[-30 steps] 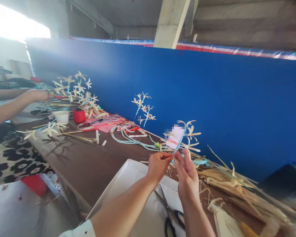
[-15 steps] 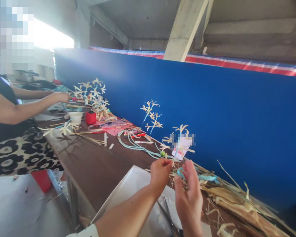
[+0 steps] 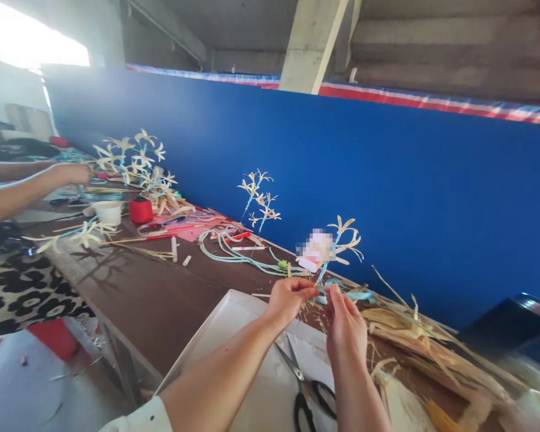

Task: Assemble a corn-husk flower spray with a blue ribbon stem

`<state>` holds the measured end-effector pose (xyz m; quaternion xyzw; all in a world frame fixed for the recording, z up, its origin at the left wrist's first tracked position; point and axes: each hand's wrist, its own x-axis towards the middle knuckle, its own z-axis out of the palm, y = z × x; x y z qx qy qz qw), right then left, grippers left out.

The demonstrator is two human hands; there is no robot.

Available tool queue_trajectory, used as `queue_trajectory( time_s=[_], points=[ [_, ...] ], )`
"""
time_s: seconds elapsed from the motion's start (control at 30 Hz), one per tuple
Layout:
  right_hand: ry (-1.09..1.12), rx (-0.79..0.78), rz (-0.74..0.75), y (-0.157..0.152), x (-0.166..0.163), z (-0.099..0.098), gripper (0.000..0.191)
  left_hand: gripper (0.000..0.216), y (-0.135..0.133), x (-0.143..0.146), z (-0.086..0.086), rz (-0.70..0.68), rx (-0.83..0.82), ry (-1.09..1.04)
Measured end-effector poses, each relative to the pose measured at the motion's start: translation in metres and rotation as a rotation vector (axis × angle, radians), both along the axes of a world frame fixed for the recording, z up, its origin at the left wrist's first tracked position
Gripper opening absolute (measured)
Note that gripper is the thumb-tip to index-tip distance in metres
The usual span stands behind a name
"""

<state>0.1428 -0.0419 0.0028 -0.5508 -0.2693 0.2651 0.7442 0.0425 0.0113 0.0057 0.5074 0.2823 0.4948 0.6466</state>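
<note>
My left hand (image 3: 291,299) pinches the lower stem of a handmade flower spray (image 3: 344,241) with cream, narrow petals and a light blue wrapped stem. Close beside it, my right hand (image 3: 347,318) has thumb and fingers pressed together on a strip of light blue tape (image 3: 321,290) by the stem's end. The fingertips hide part of the tape. Under my forearms lies a shallow white tray (image 3: 225,321), with black-handled scissors (image 3: 299,375) in it, blades partly spread.
Dried husks (image 3: 414,336) lie at the right. Light blue cords (image 3: 225,255), a red thread spool (image 3: 141,210) and a white cup (image 3: 108,212) are on the brown table (image 3: 162,300). Another person's hand (image 3: 74,173) works at the far left. A blue partition (image 3: 409,180) stands behind.
My right hand has gone from spread fingers to a pinch on the tape beside the stem. The flower spray has tilted right. The view has turned right, and more of the scissors shows.
</note>
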Motion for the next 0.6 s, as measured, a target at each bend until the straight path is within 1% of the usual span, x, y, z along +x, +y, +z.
queue_trajectory(
  time_s=[0.13, 0.2, 0.27, 0.43, 0.6],
  points=[
    [0.100, 0.064, 0.160, 0.0018, -0.0009, 0.0010, 0.038, 0.027, -0.0042, 0.0007, 0.0014, -0.098, -0.026, -0.049],
    [0.117, 0.085, 0.233, 0.0023, -0.0009, 0.0003, 0.034, 0.028, -0.0054, 0.0014, 0.0018, -0.117, -0.028, -0.049],
    [0.109, 0.111, 0.269, 0.0028, -0.0009, -0.0009, 0.032, 0.029, -0.0056, 0.0020, 0.0014, -0.126, -0.023, -0.038],
    [0.065, 0.130, 0.216, 0.0041, 0.0016, -0.0042, 0.030, 0.032, -0.0046, 0.0027, -0.0013, -0.115, 0.015, 0.003],
    [-0.090, 0.088, 0.167, 0.0020, 0.0020, -0.0015, 0.030, 0.028, -0.0054, 0.0030, -0.0017, -0.055, 0.027, 0.058]
  ],
)
